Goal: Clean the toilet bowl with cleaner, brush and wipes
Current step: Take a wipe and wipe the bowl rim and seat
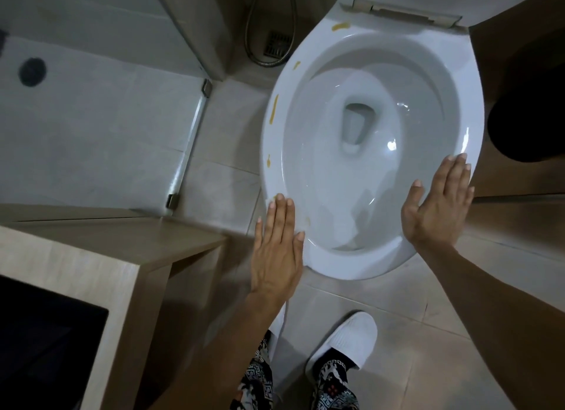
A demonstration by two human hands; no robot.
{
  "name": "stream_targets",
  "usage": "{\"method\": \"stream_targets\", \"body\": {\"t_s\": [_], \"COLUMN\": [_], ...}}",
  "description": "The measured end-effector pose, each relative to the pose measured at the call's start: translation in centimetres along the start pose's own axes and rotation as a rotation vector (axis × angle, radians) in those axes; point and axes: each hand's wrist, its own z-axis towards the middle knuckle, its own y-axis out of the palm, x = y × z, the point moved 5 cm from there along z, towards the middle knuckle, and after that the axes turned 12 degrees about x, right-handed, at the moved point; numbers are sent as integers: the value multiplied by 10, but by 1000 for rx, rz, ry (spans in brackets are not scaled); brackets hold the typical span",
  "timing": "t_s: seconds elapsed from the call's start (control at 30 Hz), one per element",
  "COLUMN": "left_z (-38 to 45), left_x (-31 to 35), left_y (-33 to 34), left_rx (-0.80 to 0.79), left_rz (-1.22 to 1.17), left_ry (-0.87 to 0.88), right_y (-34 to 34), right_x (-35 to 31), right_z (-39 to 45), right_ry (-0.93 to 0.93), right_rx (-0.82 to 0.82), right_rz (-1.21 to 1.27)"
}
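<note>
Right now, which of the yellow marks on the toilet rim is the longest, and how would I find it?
Start at the white toilet bowl with its lid raised. Follow the rim on the side nearest the glass shower panel, about halfway along. The yellow streak there is long and thin, running along the rim; the other marks are short blobs.

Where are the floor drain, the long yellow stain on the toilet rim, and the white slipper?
floor drain (276, 43), head view, middle of its dark grate.
long yellow stain (273, 110), head view, midway along the streak on the rim's left side.
white slipper (348, 339), head view, top of the toe.
</note>
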Motion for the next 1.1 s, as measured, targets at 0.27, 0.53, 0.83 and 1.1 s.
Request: {"method": "stream_targets", "body": {"t_s": [0.27, 0.53, 0.83, 1.1], "left_z": [34, 90, 38, 105], "left_x": [3, -7, -2, -12], "left_y": [11, 3, 8, 4], "left_rx": [38, 47, 3, 53], "left_rz": [-57, -81, -79, -46], "left_ry": [-114, -175, -127, -152], "right_y": [1, -1, -3, 0], "right_x": [0, -2, -2, -1], "right_z": [0, 1, 1, 2], "right_ry": [6, 26, 47, 46], "right_rx": [-12, -13, 11, 15], "right_rz": [-4, -5, -17, 9]}}
